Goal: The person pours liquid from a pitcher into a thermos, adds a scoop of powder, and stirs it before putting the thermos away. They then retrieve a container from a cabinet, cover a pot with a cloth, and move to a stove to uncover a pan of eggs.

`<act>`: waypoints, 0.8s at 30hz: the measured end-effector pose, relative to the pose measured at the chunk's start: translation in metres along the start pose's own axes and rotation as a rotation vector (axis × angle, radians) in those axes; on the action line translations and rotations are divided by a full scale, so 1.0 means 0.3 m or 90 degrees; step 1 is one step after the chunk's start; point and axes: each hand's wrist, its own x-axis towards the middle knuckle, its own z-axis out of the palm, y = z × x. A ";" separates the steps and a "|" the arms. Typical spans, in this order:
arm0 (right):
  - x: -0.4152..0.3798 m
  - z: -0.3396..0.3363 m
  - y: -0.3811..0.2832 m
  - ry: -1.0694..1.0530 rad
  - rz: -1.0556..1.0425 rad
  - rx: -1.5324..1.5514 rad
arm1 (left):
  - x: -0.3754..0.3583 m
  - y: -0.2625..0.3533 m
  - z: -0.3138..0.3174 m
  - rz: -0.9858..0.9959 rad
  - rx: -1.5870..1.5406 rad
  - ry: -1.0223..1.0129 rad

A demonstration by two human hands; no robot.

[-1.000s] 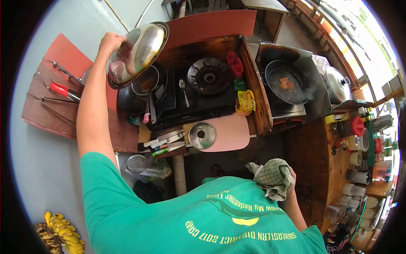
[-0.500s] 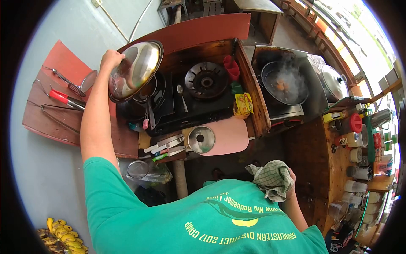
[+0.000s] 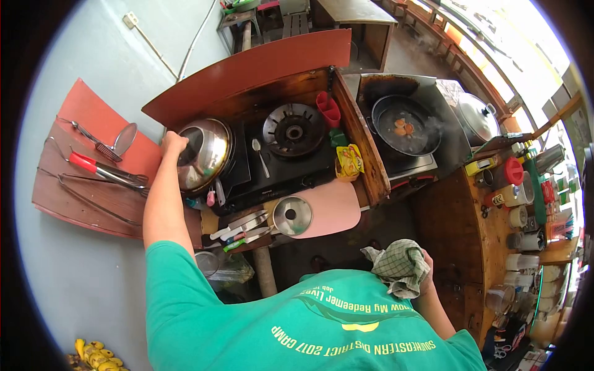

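Note:
My left hand (image 3: 174, 143) is closed at the left edge of a large shiny metal lid (image 3: 209, 151), which lies over the pan on the left burner. The pan is mostly hidden under it; a handle shows at its lower side. In my right hand (image 3: 427, 272) is a green-and-white checked cloth (image 3: 401, 267), held at my right side. To the right, a dark pan (image 3: 406, 125) on another stove holds several orange-brown pieces and gives off steam.
A bare burner (image 3: 294, 132) and a spoon (image 3: 260, 159) are on the black stove. Knives (image 3: 238, 229), a small glass lid (image 3: 292, 216) and a pink board (image 3: 337, 210) lie in front. Tongs (image 3: 108, 167) hang at the left. A lidded pot (image 3: 477, 117) stands far right.
My left hand has lowered the large lid from a raised, tilted position onto the left burner's pan. My right hand still holds the cloth. The view has shifted slightly.

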 end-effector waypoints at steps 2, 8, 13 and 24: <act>-0.002 0.021 -0.001 -0.003 -0.001 0.002 | -0.047 0.007 0.015 -0.020 -0.049 0.027; 0.011 0.021 -0.004 -0.097 0.077 0.031 | -0.051 -0.016 0.067 0.067 -0.044 0.081; 0.038 0.108 -0.019 -0.144 0.135 0.053 | -0.339 0.101 -0.116 0.151 -0.046 0.256; 0.180 0.557 0.091 -0.356 0.251 -0.077 | -1.563 0.296 0.129 0.609 -0.750 -0.641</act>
